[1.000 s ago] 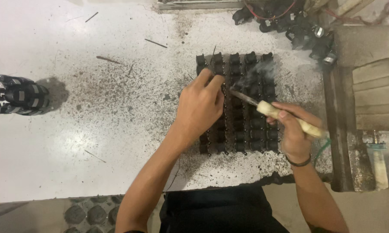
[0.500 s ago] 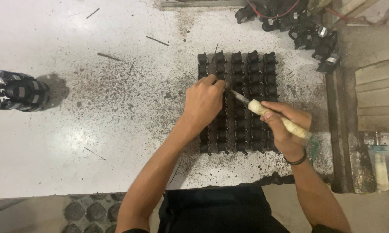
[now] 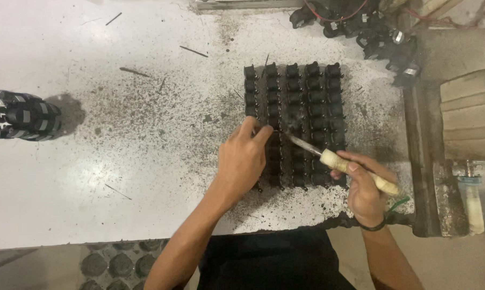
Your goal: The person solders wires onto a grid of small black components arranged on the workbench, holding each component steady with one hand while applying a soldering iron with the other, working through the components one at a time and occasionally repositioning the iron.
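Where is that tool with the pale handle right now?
In the head view the pale-handled tool sits right of centre, held in the right hand; its metal tip reaches the grid of small black parts, beside the left hand.

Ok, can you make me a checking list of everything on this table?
Surface: white table, speckled with dark grit, a few thin dark slivers.
Job's things: grid of small black parts; wooden-handled tool with metal tip on the grid.
Clutter: black-and-white cylindrical part at far left.
Hands: left hand pinching at the grid's edge; right hand gripping the tool.
Cables: red wire among a heap of black parts.
Surroundings: worn tan bench at right.
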Available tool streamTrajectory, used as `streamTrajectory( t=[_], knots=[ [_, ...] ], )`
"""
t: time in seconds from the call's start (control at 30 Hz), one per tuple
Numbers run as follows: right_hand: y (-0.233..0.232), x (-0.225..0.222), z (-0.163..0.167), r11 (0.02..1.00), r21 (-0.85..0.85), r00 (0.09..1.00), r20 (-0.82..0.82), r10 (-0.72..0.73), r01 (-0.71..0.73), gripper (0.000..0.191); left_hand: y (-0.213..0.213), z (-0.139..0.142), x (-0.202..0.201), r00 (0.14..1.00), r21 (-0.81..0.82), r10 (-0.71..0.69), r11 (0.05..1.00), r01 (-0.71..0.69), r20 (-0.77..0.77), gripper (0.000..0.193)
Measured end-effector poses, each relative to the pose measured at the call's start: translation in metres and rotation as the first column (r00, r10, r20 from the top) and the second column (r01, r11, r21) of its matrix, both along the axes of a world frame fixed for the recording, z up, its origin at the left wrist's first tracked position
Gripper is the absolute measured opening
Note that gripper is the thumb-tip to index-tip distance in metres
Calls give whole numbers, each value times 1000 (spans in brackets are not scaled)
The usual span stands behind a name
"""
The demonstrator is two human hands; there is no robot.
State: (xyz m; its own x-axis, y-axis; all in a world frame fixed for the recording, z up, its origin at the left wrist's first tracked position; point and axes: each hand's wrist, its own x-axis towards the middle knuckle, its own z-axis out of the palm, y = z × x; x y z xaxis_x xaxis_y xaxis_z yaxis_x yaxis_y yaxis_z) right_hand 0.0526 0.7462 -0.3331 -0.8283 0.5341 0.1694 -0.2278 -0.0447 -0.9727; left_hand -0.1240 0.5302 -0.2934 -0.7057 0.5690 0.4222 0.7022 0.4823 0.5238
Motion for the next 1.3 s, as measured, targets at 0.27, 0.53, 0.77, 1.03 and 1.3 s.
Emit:
streamTrajectory(
  t=[0.27, 0.53, 0.77, 1.03, 1.3],
  knots=[
    [-3, -2, -3, 998, 40, 994, 100, -47, 43, 25, 9, -17, 2, 996, -57, -50, 997, 54, 76, 20],
    [-6, -6, -2, 999, 8, 990, 132, -44, 43, 25, 15, -17, -6, 979, -157, -128, 976, 153, 159, 12],
    [-8, -8, 1, 998, 11, 993, 95, -70, 69, 23, 15, -14, -7, 985, -126, -149, 979, 159, 84, 18],
    [-8, -8, 5, 994, 106, 994, 100, -34, 23, 25, 15, -17, -10, 967, -127, -146, 976, 175, 211, 21],
    [-10, -4, 9, 980, 192, 995, 74, -63, 48, 25, 7, -18, -8, 966, -25, -133, 990, 141, 221, 18]
  ],
)
